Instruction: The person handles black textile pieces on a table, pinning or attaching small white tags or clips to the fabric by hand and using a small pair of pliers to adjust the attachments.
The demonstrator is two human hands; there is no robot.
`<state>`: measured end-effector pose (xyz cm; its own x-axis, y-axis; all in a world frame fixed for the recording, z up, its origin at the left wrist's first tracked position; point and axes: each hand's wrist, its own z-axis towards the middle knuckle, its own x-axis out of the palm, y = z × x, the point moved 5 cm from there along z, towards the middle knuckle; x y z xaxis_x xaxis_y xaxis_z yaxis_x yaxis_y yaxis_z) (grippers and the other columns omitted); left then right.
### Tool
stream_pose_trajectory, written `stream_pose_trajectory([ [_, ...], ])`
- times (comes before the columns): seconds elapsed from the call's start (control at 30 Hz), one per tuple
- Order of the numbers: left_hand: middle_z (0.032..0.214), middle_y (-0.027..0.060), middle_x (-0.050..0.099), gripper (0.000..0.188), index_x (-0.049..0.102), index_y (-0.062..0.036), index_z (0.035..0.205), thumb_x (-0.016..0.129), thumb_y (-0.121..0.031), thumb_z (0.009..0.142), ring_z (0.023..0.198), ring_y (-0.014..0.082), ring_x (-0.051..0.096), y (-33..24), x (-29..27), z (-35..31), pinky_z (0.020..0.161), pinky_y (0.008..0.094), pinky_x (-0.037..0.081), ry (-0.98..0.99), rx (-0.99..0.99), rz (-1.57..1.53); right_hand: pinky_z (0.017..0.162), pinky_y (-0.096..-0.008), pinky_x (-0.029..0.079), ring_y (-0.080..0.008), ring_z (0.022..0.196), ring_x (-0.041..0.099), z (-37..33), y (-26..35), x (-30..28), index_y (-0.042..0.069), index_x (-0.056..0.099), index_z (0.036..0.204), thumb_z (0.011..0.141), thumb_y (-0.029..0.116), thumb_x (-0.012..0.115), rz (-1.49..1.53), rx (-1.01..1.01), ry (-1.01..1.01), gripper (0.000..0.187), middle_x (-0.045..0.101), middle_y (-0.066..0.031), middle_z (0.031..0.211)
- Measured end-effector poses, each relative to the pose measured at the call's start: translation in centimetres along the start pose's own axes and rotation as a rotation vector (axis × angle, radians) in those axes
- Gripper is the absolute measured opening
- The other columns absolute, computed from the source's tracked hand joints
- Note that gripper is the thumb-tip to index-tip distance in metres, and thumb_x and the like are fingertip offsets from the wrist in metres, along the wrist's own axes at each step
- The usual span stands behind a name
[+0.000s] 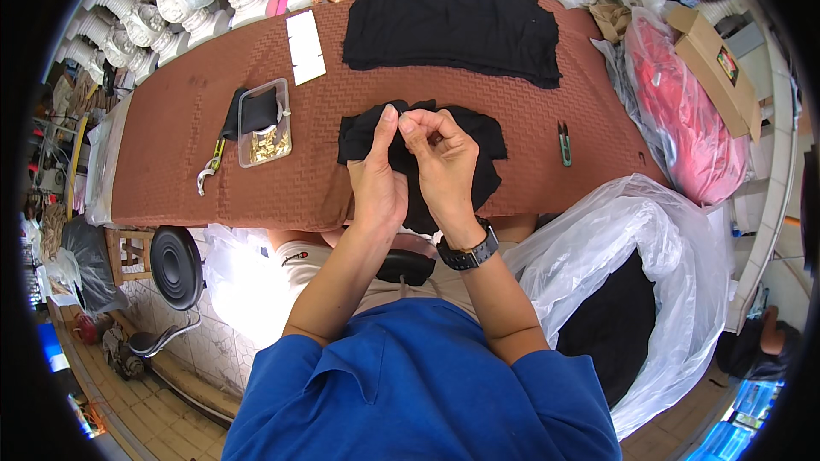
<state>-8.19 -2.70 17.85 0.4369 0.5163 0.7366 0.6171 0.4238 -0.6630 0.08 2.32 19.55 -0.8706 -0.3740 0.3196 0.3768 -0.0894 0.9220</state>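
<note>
In front of me, a crumpled black cloth [483, 149] lies over the near part of the table, partly hanging toward its edge. My left hand [379, 183] grips this cloth, thumb pointing up; its other fingers are mostly hidden. Close beside it, my right hand [446, 154] is closed in a pinch, thumb against forefinger. Whatever sits between those fingertips is too small to name. The two hands' tips nearly meet above the cloth. A dark watch [470, 248] is on my right wrist.
Green thread snips [565, 145] lie to the right. On the left are a clear plastic box [265, 124] of small gold pieces and a yellow-handled tool [212, 162]. Folded black fabric [453, 30] and a white card [306, 47] lie farther back. A clear bag [683, 290] holds more black cloth.
</note>
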Motion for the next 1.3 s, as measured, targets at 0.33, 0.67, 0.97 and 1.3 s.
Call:
stream_pose_trajectory([
  [0.33,0.096,-0.0033,0.064,0.010,0.068,-0.0099,0.100,0.071,-0.019,0.097,0.090,0.0055,0.058,0.0,-0.2,-0.1,0.080,0.0241,0.047,-0.005,0.015,0.014,0.065,-0.0212,0.043,-0.0047,0.071,0.052,-0.1,-0.2,0.1,0.000,0.074,0.099,0.093,0.009,0.074,0.023,0.020,-0.013,0.011,0.062,0.0024,0.080],
  [0.67,0.095,-0.0021,0.065,0.004,0.069,-0.0087,0.100,0.069,-0.011,0.097,0.086,0.0065,0.059,0.1,-0.5,0.6,0.074,0.0225,0.047,-0.023,0.113,0.051,0.062,-0.0209,0.049,-0.0044,0.068,0.058,0.0,-0.4,0.2,-0.002,0.073,0.097,0.093,0.007,0.073,0.074,0.066,-0.051,0.010,0.070,-0.0017,0.080],
  [0.97,0.094,-0.0017,0.064,0.006,0.066,-0.0075,0.100,0.069,-0.012,0.097,0.084,0.0074,0.060,-0.5,-0.7,1.5,0.072,0.0222,0.049,-0.047,0.127,0.067,0.072,-0.0223,0.051,-0.0066,0.078,0.061,0.1,-0.5,0.3,-0.002,0.072,0.105,0.094,0.004,0.069,0.075,0.104,0.064,0.013,0.071,-0.0039,0.089],
  [1.3,0.094,-0.0017,0.063,0.011,0.066,-0.0063,0.102,0.068,-0.016,0.098,0.084,0.0066,0.058,0.6,-1.5,1.2,0.070,0.0220,0.046,0.034,0.067,0.103,0.066,-0.0233,0.051,-0.0069,0.073,0.059,0.6,-1.1,-0.2,0.007,0.047,0.101,0.091,0.006,0.074,0.238,0.119,0.024,0.029,0.064,-0.0037,0.082],
])
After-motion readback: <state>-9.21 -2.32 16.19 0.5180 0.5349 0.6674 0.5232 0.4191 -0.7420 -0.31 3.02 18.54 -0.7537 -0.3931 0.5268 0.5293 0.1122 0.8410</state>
